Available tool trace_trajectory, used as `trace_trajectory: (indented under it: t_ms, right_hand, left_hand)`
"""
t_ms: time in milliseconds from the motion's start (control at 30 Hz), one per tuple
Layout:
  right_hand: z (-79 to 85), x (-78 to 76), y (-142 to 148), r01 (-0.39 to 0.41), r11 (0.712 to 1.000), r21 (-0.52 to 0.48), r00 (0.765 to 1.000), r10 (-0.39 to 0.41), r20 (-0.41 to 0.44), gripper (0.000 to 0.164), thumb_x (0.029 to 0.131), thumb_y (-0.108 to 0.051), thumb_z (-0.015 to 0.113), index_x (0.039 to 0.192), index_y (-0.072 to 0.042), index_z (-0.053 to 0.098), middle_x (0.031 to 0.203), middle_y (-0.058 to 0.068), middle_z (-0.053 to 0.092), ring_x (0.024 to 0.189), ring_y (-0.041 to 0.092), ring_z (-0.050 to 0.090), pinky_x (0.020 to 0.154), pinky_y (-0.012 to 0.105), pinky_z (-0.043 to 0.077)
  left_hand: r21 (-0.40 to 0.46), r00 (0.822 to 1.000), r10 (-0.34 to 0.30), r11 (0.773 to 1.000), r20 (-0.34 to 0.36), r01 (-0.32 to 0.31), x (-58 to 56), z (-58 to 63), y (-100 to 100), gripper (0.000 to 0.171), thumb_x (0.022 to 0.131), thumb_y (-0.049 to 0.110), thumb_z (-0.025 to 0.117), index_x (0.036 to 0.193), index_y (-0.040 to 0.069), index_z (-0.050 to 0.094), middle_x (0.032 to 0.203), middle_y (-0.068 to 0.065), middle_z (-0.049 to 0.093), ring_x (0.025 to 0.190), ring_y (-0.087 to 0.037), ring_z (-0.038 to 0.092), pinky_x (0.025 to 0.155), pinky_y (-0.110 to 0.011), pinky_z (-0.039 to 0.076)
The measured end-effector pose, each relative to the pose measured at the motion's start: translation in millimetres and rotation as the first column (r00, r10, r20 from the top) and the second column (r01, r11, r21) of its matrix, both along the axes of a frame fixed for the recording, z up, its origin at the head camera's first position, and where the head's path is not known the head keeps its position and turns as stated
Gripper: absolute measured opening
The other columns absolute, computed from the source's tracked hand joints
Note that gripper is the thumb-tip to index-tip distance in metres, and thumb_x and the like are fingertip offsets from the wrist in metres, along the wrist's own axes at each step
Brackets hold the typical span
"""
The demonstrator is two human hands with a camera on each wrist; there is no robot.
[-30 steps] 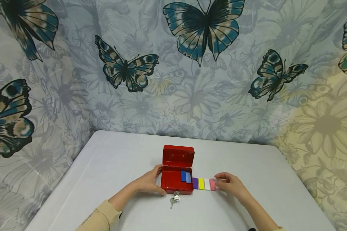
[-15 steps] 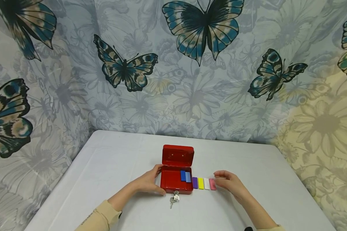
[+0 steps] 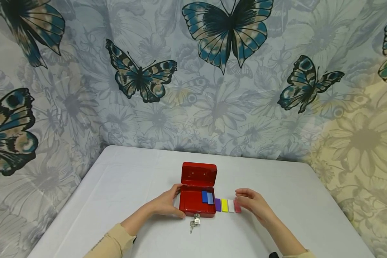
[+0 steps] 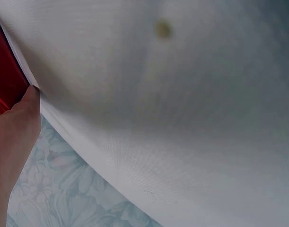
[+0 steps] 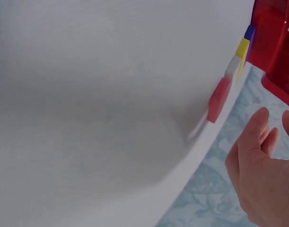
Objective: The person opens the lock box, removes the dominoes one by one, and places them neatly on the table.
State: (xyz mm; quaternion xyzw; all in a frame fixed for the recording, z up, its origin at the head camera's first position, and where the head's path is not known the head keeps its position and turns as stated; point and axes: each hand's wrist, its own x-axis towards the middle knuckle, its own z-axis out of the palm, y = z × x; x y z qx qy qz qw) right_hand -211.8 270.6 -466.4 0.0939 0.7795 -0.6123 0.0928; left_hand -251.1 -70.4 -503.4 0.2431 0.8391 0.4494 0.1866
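Observation:
A red metal cash box [image 3: 190,206] stands with its lid [image 3: 199,174] raised. My left hand [image 3: 164,202] grips its left side, thumb at the front corner and fingers at the back one. Inside, on the right, are a dark blue block [image 3: 204,196] and a light blue block [image 3: 210,198]. A row of flat blocks runs rightward from the box: purple [image 3: 218,205], yellow [image 3: 224,205], white [image 3: 231,206] and pink [image 3: 238,208]. My right hand [image 3: 256,206] hovers by the pink block, overlapping it in the head view. In the right wrist view its fingers are apart and hold nothing.
A small padlock [image 3: 197,219] hangs at the front of the box, with keys [image 3: 192,225] beside it. White cloth covers the table [image 3: 142,165]. Behind it hangs a curtain [image 3: 161,129] printed with butterflies and flowers.
My right hand has shifted slightly left, from beside the pink block to partly over it. The left hand and the box have stayed where they were.

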Motion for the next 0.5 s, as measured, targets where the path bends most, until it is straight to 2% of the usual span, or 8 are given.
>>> trace_trajectory:
  t_ms: [267, 500]
  right_hand:
    - [3.4, -1.2, -11, -0.018, 1.0, -0.005, 1.0, 0.018, -0.008, 0.038, 0.091, -0.008, 0.063, 0.125, 0.008, 0.054, 0.118, 0.02, 0.06, 0.097, 0.023, 0.062, 0.087, 0.033, 0.056]
    - [3.9, -4.3, -21, -0.058, 0.998, 0.031, 0.998, 0.059, -0.027, 0.037, 0.092, -0.011, 0.063, 0.125, 0.004, 0.055, 0.119, 0.019, 0.06, 0.098, 0.024, 0.062, 0.091, 0.039, 0.054]
  left_hand:
    - [0.016, 1.0, 0.0, 1.0, 0.008, 0.0, 0.0, -1.4, 1, 0.098, 0.07, 0.028, 0.086, 0.147, 0.008, 0.027, 0.15, -0.01, 0.038, 0.138, -0.032, 0.036, 0.109, -0.052, 0.036]
    - [0.001, 1.0, -0.003, 1.0, -0.006, 0.003, 0.5, 1.1, 1, 0.099, 0.07, 0.028, 0.086, 0.147, 0.006, 0.027, 0.15, -0.014, 0.037, 0.137, -0.035, 0.037, 0.11, -0.051, 0.036]
